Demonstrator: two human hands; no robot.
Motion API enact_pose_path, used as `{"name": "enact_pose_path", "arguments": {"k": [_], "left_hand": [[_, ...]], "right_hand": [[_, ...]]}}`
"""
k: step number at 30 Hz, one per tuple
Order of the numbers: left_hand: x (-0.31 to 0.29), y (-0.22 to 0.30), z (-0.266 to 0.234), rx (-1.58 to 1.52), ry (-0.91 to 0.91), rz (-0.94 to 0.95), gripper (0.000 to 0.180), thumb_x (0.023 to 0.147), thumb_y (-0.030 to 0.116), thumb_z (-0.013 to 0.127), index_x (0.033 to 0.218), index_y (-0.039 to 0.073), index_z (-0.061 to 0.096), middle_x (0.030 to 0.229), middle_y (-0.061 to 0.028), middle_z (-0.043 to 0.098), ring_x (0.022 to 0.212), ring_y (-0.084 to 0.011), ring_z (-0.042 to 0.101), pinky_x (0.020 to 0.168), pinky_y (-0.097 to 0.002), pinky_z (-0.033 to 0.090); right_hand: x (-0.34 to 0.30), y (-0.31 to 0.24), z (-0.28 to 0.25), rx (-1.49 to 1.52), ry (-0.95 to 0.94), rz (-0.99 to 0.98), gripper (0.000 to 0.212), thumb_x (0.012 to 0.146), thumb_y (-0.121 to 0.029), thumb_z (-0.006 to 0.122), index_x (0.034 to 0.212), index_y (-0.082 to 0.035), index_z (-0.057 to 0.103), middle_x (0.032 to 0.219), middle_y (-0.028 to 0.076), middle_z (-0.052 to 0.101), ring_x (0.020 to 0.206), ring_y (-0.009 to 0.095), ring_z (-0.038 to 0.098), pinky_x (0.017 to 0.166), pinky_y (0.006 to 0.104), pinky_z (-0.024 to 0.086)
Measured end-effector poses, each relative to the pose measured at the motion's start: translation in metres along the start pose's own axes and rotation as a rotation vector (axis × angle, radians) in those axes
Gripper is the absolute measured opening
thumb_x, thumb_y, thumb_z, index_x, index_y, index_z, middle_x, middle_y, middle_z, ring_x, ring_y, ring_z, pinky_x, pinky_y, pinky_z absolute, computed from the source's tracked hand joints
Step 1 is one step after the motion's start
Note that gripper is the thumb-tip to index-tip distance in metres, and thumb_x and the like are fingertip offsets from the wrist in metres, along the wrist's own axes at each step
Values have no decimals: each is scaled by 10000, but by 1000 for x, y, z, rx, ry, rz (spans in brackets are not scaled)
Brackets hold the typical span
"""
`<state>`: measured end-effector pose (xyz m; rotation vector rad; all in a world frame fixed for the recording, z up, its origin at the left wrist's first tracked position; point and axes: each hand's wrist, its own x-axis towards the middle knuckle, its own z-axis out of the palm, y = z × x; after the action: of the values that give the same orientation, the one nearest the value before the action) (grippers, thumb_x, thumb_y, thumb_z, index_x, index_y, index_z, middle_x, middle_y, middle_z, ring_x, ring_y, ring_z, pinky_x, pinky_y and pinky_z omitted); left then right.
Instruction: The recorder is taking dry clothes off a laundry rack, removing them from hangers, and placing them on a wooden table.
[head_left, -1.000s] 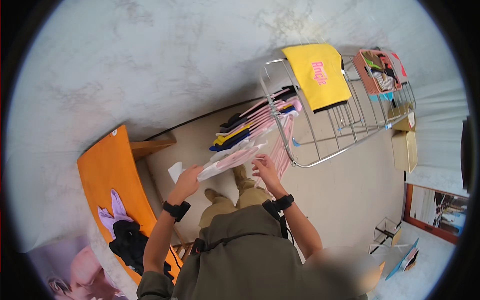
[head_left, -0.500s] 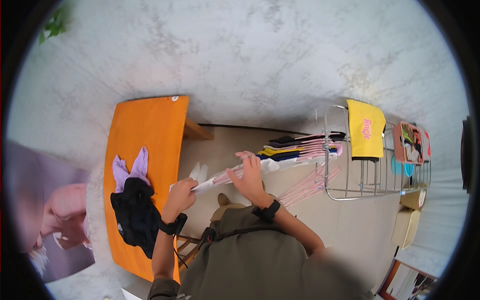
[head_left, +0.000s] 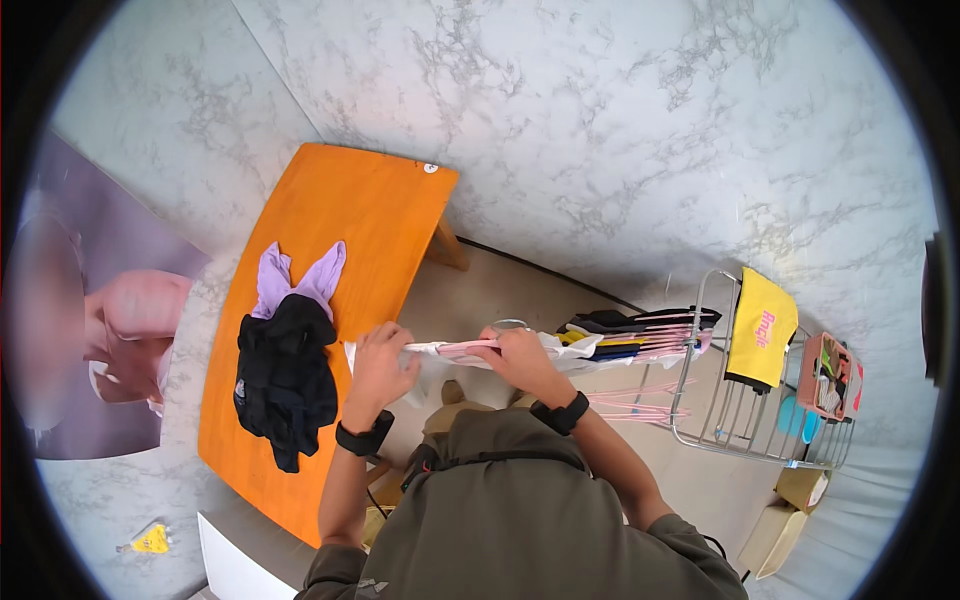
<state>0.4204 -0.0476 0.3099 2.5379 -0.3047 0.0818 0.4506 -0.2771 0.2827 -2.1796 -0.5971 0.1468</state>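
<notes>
I'm watching mid-frame: left hand (head_left: 380, 366) gripping white garment (head_left: 424, 349); right hand (head_left: 527, 361) grasping pink hanger (head_left: 465, 348); black clothing (head_left: 288, 375) lying frame left.

- At three o'clock from the right hand (head_left: 525, 360), passage is blocked by hanging clothes (head_left: 630, 345) and a metal rack (head_left: 740, 453).
- At nine from the left hand (head_left: 380, 368), a black garment (head_left: 287, 375) is met.
- At eleven, room is left above the orange table (head_left: 345, 205).

The orange wooden table (head_left: 345, 205) bore a rumpled black garment (head_left: 285, 375) and some lilac cloth (head_left: 322, 280) (the two touching). On the metal rack (head_left: 735, 452), a yellow cloth (head_left: 762, 335) hung draped near a pink basket (head_left: 811, 385).
</notes>
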Motion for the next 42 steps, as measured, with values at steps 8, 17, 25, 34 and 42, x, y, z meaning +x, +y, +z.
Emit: {"name": "enact_pose_path", "arguments": {"k": [8,17,25,34,42], "left_hand": [[10,31,18,172,254,102,281,695,227,700,849,48,548,1113,-145,485,1112,-324,433,963,-506,259],[1,34,25,20,253,74,232,742,63,598,967,36,550,1264,-194,407,1241,-363,328,1036,-554,166],[7,32,8,74,220,137,309,706,34,586,1010,40,531,1264,-172,410,1247,-340,328,1042,-533,187],[17,32,11,322,286,82,302,645,62,621,929,67,517,1064,-95,489,1093,-259,435,1008,-532,245],[18,27,6,180,441,60,371,563,-21,603,914,81,534,1212,-118,465,1148,-299,419,1002,-627,155]], "right_hand": [[4,-29,-10,-26,147,23,281,805,-314,625,772,-35,624,580,139,547,534,309,532,492,359,407],[-7,-43,-25,76,97,177,282,774,-271,666,778,4,601,638,164,582,548,305,569,510,344,440],[-3,-60,-32,150,72,200,221,790,-196,650,829,19,623,636,132,601,540,174,545,516,280,415],[11,-89,-51,-62,19,156,191,813,-192,616,804,-2,611,610,105,554,506,205,500,548,285,401],[17,-82,-53,33,49,144,161,797,-143,627,797,17,615,571,82,546,515,102,465,500,251,377]]}}
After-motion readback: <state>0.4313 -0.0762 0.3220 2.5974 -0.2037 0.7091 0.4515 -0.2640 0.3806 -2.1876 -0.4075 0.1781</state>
